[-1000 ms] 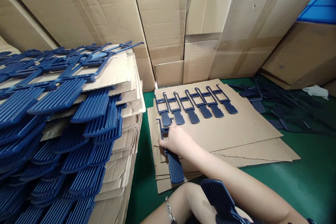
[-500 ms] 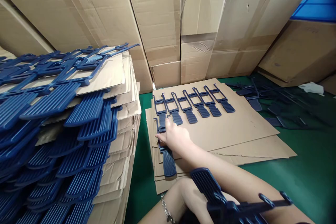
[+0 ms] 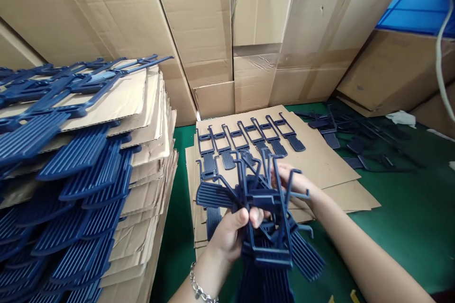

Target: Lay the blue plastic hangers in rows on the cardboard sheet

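A tangled bunch of dark blue plastic brackets (image 3: 270, 255), each with a hooked open frame and a ribbed paddle, hangs over the front of the cardboard. My left hand (image 3: 229, 234), a chain bracelet at its wrist, is closed around the bunch from the left. On the far right side of the bunch, my right hand (image 3: 291, 180) has its fingers curled at the bracket frames, partly hidden behind them. Beyond both hands, a row of matching brackets (image 3: 295, 142) lies on a cardboard sheet (image 3: 316, 161). Another laid bracket (image 3: 213, 220) at the left is partly covered by the bunch.
A tall stack of cardboard layers (image 3: 142, 227) with brackets between them stands at the left. Loose dark brackets (image 3: 359, 137) are scattered on the green tabletop (image 3: 401, 227) at the right. Large cardboard boxes (image 3: 199, 23) wall off the back.
My right hand has left the bracket at the left of the sheet and come back to the bunch. My left hand has raised the bunch into the middle of view.
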### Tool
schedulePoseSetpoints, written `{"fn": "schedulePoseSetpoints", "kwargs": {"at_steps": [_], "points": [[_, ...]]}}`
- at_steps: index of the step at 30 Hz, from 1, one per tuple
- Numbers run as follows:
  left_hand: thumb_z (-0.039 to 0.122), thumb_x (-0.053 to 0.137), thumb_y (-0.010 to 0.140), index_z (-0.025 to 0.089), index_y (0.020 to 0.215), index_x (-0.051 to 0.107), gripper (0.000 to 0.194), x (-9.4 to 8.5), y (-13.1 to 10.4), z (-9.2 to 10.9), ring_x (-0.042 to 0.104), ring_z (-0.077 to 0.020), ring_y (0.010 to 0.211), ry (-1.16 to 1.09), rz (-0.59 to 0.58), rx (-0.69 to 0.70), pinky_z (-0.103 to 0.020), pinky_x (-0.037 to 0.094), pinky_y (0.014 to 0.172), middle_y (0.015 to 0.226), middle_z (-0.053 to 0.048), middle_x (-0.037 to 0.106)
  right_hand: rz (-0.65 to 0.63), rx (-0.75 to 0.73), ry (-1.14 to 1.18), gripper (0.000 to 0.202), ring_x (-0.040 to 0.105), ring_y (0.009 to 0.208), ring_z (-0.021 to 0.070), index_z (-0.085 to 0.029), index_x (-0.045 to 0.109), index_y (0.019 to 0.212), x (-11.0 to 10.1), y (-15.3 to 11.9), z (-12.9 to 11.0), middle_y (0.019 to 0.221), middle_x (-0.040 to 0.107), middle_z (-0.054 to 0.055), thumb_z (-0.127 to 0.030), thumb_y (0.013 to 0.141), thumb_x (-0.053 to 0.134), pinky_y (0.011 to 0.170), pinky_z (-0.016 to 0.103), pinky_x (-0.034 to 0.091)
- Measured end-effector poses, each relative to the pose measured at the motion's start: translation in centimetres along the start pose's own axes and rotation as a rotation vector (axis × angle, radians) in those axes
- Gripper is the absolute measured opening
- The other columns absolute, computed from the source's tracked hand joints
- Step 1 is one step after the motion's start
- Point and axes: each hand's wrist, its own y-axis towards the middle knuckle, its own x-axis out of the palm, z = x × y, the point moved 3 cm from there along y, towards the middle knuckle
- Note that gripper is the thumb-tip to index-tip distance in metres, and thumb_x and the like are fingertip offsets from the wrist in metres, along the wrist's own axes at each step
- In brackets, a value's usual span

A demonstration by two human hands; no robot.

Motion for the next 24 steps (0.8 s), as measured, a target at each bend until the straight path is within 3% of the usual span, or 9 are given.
{"fn": "schedulePoseSetpoints", "kwargs": {"at_steps": [3,5,7,10,13,15,18,21,24], "points": [[0.038,0.073,0.057,0.01,0.057,0.057,0.031,-0.6,0.5,0.6,0.047,-0.0155,0.088,-0.092,0.089,0.059,-0.028,0.036,0.086,0.062,-0.003,0.041,-0.107,0.031,0.285,0.042,0.022,0.042,0.0043,-0.013,0.031,0.059,-0.8,0.1,-0.4,0.048,0.023,-0.004,-0.046,0.07,0.054,0.041,0.018,0.018],[0.036,0.072,0.058,0.011,0.058,0.057,0.03,-0.6,0.6,0.8,0.047,-0.0161,0.088,-0.142,0.092,0.075,-0.031,0.034,0.09,0.062,-0.003,0.04,-0.069,-0.1,0.286,0.042,0.025,0.042,0.0054,-0.013,0.031,0.056,-1.6,-0.2,-1.3,0.048,0.024,-0.003,-0.046,0.076,0.049,0.042,0.019,0.02],[0.034,0.073,0.057,0.011,0.058,0.056,0.029,-0.5,0.6,1.0,0.047,-0.0162,0.089,-0.179,0.109,0.083,-0.032,0.032,0.092,0.06,-0.002,0.039,0.088,-0.304,0.101,0.04,0.032,0.047,0.0076,-0.013,0.035,0.055,-2.3,-0.9,-2.2,0.051,0.03,0.0,-0.042,0.082,0.044,0.047,0.022,0.027],[0.033,0.073,0.058,0.01,0.059,0.055,0.029,-0.3,0.6,1.4,0.047,-0.0163,0.089,-0.171,0.144,0.116,-0.033,0.034,0.091,0.062,-0.002,0.039,0.34,-0.687,-0.424,0.034,0.04,0.059,0.0103,-0.012,0.044,0.055,-2.0,-3.0,-4.0,0.058,0.042,0.004,-0.029,0.084,0.042,0.059,0.025,0.033],[0.034,0.072,0.059,0.01,0.061,0.055,0.03,-0.5,0.7,1.5,0.048,-0.0135,0.08,-0.102,0.214,0.123,-0.029,0.039,0.082,0.064,-0.001,0.04,0.391,-0.973,-0.829,0.027,0.04,0.063,0.0117,-0.013,0.05,0.055,-0.2,-4.8,-5.0,0.061,0.048,0.005,-0.022,0.08,0.044,0.068,0.028,0.034],[0.036,0.073,0.057,0.01,0.062,0.055,0.032,-1.0,0.9,1.3,0.048,-0.0107,0.073,-0.053,0.261,0.107,-0.025,0.039,0.075,0.066,-0.001,0.042,0.323,-0.989,-0.96,0.027,0.039,0.062,0.0111,-0.014,0.053,0.057,1.0,-5.2,-5.1,0.062,0.048,0.004,-0.027,0.079,0.046,0.077,0.032,0.032],[0.04,0.072,0.059,0.01,0.063,0.056,0.033,-1.7,0.9,0.9,0.048,-0.0101,0.071,0.012,0.287,0.106,-0.024,0.04,0.072,0.07,-0.001,0.044,0.264,-0.854,-1.04,0.03,0.04,0.064,0.01,-0.015,0.055,0.057,2.0,-5.1,-5.0,0.065,0.047,0.002,-0.037,0.077,0.05,0.091,0.038,0.023],[0.039,0.069,0.062,0.011,0.067,0.059,0.03,-2.1,0.9,0.7,0.05,-0.0115,0.072,0.079,0.308,0.099,-0.026,0.041,0.072,0.073,-0.002,0.048,0.231,-0.742,-1.006,0.031,0.04,0.068,0.0102,-0.015,0.053,0.052,1.9,-4.9,-4.9,0.069,0.046,0.002,-0.035,0.075,0.052,0.094,0.04,0.016],[0.038,0.071,0.061,0.011,0.073,0.064,0.03,-1.8,0.8,0.8,0.052,-0.0132,0.075,0.162,0.381,0.064,-0.027,0.042,0.076,0.078,-0.004,0.054,0.176,-0.694,-0.845,0.029,0.04,0.068,0.01,-0.012,0.048,0.05,1.3,-4.6,-4.9,0.067,0.043,0.002,-0.027,0.074,0.052,0.089,0.037,0.024]]}}
